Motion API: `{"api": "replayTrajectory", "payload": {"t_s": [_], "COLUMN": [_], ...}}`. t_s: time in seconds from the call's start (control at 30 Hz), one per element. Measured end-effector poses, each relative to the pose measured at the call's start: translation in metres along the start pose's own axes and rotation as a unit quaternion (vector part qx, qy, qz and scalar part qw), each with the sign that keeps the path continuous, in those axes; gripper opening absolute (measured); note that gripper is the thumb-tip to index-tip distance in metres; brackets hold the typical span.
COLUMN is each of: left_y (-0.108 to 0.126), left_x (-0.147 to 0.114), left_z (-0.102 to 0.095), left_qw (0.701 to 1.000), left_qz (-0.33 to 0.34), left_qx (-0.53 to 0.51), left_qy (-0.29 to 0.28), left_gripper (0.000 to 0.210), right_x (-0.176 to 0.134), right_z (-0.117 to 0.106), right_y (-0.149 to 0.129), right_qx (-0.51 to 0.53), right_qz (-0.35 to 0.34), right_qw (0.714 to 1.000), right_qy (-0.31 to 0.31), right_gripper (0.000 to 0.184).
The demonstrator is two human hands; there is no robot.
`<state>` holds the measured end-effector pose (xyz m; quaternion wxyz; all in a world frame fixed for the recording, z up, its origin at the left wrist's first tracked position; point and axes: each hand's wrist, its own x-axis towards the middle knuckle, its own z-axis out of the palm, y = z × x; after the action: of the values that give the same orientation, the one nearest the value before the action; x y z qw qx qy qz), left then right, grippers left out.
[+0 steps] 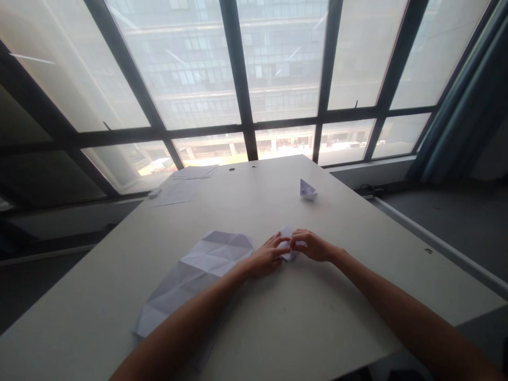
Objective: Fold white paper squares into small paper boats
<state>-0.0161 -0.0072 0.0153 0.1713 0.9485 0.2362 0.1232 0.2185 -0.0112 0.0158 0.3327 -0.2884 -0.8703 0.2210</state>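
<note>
A small piece of folded white paper (286,232) lies on the white table between my two hands. My left hand (270,255) rests on its left side with the fingers stretched out over it. On the other side my right hand (311,245) pinches the paper between thumb and fingertips. Both hands cover part of it, so its exact folded shape is hidden. A large creased sheet of paper (198,264) spreads to the left, partly under my left forearm.
A folded paper boat (307,190) stands farther back on the right. Several flat sheets (177,190) lie at the back left, with a small white object (154,193) beside them. The table's (246,206) far end meets tall windows. A blue curtain (456,106) hangs at the right.
</note>
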Motion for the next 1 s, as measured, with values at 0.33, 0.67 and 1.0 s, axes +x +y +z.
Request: {"api": "replayTrajectory", "payload": {"t_s": [0.33, 0.67, 1.0], "left_y": [-0.007, 0.000, 0.000], "left_x": [0.007, 0.002, 0.005], "left_z": [0.011, 0.010, 0.000], "left_qw": [0.977, 0.986, 0.995], "left_qz": [-0.096, -0.046, -0.041], "left_qx": [-0.133, -0.110, -0.046], "left_qy": [0.139, 0.119, 0.080], "left_gripper": [0.040, 0.041, 0.023], "right_x": [0.000, -0.003, -0.005], "right_z": [0.014, 0.020, 0.004], "right_y": [0.010, 0.022, 0.020], "right_qx": [-0.029, -0.085, 0.013], "right_qz": [0.042, 0.067, 0.074], "right_qw": [0.998, 0.993, 0.997], "right_qy": [0.031, 0.036, 0.025], "right_gripper": [0.036, 0.037, 0.020]}}
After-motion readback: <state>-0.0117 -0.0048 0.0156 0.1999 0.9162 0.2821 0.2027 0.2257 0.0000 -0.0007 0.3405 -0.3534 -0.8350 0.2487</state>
